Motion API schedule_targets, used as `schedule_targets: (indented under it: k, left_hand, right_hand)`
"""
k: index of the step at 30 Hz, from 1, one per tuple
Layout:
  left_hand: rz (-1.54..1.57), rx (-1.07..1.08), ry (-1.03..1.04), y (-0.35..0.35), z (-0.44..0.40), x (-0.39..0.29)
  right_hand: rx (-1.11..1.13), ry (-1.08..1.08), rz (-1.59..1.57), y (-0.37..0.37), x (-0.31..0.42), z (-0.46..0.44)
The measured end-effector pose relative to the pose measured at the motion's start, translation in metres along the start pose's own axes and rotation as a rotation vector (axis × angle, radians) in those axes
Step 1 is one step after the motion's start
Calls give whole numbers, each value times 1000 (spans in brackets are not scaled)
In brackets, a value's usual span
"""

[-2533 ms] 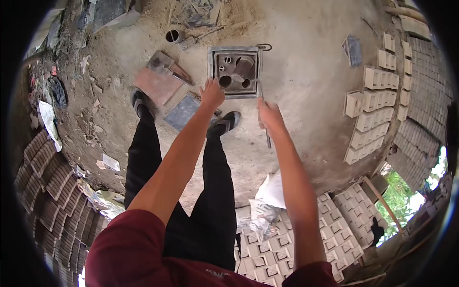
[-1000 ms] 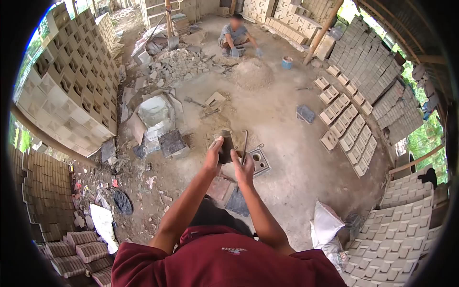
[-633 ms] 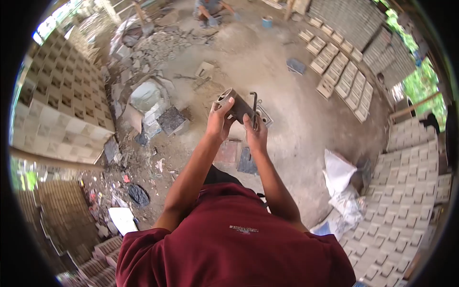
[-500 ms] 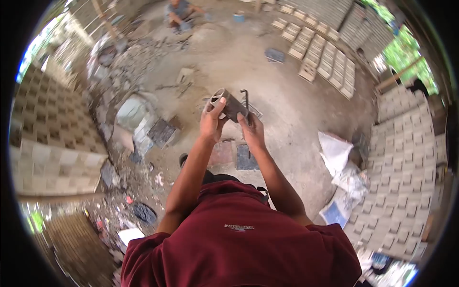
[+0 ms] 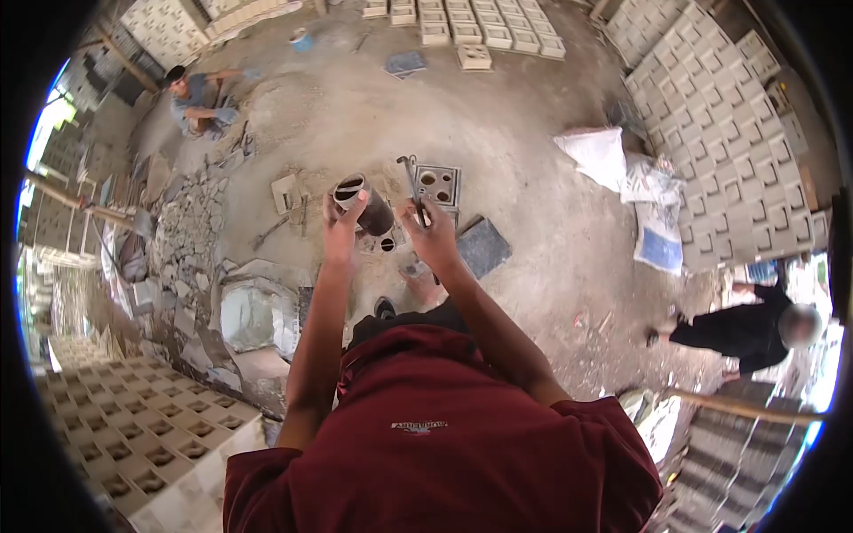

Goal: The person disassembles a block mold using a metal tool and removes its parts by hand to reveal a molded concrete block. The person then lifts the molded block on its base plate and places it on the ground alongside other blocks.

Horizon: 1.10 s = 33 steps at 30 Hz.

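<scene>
My left hand is closed around a dark metal cylinder. Its open upper end faces me, with a bar or divider across the mouth. To its right, my right hand grips a thin dark metal rod with a hooked top, held upright and apart from the cylinder. Just beyond that hand, a square metal mould with round holes lies on the floor. A dark flat slab rests right of my right wrist.
Hollow blocks stand in rows on the floor ahead. Stacked block walls rise at the right. One person sits at far left; another is at right. White sacks and rubble lie around.
My view has swung right and the scene has shifted. My right hand, earlier against the cylinder's lower end, has come away from it with the rod. The cylinder stays in my left hand.
</scene>
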<state>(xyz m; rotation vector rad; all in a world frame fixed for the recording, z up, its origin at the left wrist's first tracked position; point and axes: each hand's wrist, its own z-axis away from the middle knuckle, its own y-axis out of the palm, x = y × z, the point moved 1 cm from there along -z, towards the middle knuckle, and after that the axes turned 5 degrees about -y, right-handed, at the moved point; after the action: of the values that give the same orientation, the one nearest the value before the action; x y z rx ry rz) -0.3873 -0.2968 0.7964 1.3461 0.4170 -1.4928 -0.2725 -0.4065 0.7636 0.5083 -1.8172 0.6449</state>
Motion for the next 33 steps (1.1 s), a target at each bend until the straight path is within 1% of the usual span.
schedule_targets:
  k: [4, 6, 7, 11, 13, 14, 18, 20, 24, 25, 26, 27, 29, 31, 33]
  left_hand:
    - [84, 95, -64, -18, -4, 0]
    - [109, 56, -15, -23, -10, 6]
    - [103, 43, -25, -27, -8, 2]
    - [145, 43, 22, -53, -7, -18]
    - [138, -46, 29, -70, -5, -27]
    - [146, -52, 34, -82, -6, -30]
    - [121, -78, 54, -110, -11, -29]
    - [104, -102, 55, -114, -15, -26]
    - [101, -109, 51, -113, -24, -24]
    - [103, -108, 54, -112, -26, -24]
    - [96, -57, 84, -110, -29, -23]
    - [88, -6, 111, -107, -32, -24]
    - [85, 1, 92, -102, -38, -23]
    - [81, 12, 69, -91, -39, -28]
    - [85, -120, -4, -81, -39, -31]
  right_hand:
    - [-59, 12, 15, 28, 3, 15]
    - [-11, 144, -5, 36, 0, 14]
    - [-22, 78, 53, 41, -2, 12]
    - [57, 134, -34, 60, 8, 5]
    - [146, 188, 52, 72, 5, 5]
    - [165, 143, 33, 80, -6, 6]
    - [220, 138, 33, 98, -6, 5]
    - [272, 209, 16, 103, 5, 1]
    - [255, 163, 1, 117, 6, -7]
    - [209, 56, 45, 121, 6, -8]
    - [160, -51, 89, 122, 5, -11]
    - [157, -53, 91, 121, 7, -14]
    - [198, 17, 102, 117, 11, -17]
    - [174, 22, 113, 110, 8, -20]
    - [152, 21, 126, 100, 4, -26]
